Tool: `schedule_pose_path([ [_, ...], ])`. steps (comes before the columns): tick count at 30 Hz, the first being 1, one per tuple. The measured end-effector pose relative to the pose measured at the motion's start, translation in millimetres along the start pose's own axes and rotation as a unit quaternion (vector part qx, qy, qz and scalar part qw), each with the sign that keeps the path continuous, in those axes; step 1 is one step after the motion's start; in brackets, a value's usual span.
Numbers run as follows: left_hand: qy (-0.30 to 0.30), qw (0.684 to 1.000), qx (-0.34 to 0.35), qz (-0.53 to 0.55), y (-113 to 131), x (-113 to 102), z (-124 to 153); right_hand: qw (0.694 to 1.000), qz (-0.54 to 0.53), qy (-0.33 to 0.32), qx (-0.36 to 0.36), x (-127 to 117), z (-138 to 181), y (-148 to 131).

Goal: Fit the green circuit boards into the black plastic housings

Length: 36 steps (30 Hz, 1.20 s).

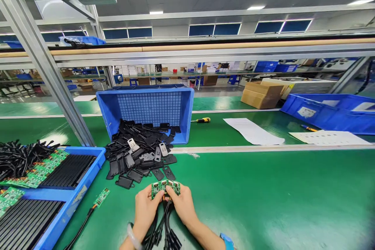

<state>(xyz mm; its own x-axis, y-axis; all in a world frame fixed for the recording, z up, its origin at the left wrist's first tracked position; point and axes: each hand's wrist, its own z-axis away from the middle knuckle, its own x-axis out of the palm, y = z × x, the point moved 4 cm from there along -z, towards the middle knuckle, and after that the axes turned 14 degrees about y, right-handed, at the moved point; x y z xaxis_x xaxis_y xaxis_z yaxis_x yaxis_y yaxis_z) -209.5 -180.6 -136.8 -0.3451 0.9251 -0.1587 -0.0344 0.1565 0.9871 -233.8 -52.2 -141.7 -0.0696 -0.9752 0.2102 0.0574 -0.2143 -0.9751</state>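
Observation:
Between my two hands is a green circuit board panel [157,190], with several black cables [166,226] hanging from its lower edge toward me. My left hand [145,208] pinches the left end, thumb on the front. At the right end, my right hand [184,206] grips the same panel with its thumb pressed on the face. Just beyond my hands lies a heap of black plastic covers [137,156], spilling out of a blue crate [149,103] tipped on its side. A single small circuit board with a cable [102,197] rests on the green bench to my left.
At the left stands a blue divided tray [84,187] with circuit boards, cables and black strips. A metal post [55,70] rises behind it. Farther back are a yellow screwdriver [203,120], paper sheets [253,131], a cardboard box [262,93] and a blue bin [331,115].

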Motion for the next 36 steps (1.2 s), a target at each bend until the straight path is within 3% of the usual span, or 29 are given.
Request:
schedule_pose_path([
  [3,-0.047,0.991,-0.080,0.093,8.6,-2.3,0.9,0.988,-0.112,-0.026,0.104,-1.5,-2.3,-1.7],
  [5,-0.092,0.969,-0.155,0.169,15.0,-4.3,3.3,0.971,-0.163,-0.041,0.170,-1.7,-2.5,-2.9],
  [8,-0.156,0.944,-0.191,0.218,21.3,-5.0,6.3,0.973,-0.155,-0.080,0.150,0.3,-2.4,-7.1],
  [11,-0.160,0.966,-0.130,0.154,16.7,-3.8,3.8,0.987,-0.108,-0.080,0.085,1.7,-2.0,-6.7],
  [16,-0.099,0.993,-0.048,0.033,-4.3,0.0,-0.6,0.999,-0.021,-0.045,-0.001,2.6,0.0,-1.8],
  [21,-0.031,0.999,-0.013,-0.022,-6.7,1.7,4.3,1.000,-0.022,-0.014,-0.017,2.7,1.8,1.9],
  [26,0.041,0.986,0.052,-0.151,7.0,-1.3,9.6,0.999,0.020,0.008,-0.047,-0.3,1.9,5.9],
  [32,0.022,0.969,0.133,-0.206,14.4,0.8,13.9,1.000,-0.002,0.024,-0.016,2.2,3.1,8.6],
  [36,-0.028,0.982,0.123,-0.142,23.4,-0.3,12.7,0.994,-0.098,0.035,0.044,6.1,3.8,4.3],
])
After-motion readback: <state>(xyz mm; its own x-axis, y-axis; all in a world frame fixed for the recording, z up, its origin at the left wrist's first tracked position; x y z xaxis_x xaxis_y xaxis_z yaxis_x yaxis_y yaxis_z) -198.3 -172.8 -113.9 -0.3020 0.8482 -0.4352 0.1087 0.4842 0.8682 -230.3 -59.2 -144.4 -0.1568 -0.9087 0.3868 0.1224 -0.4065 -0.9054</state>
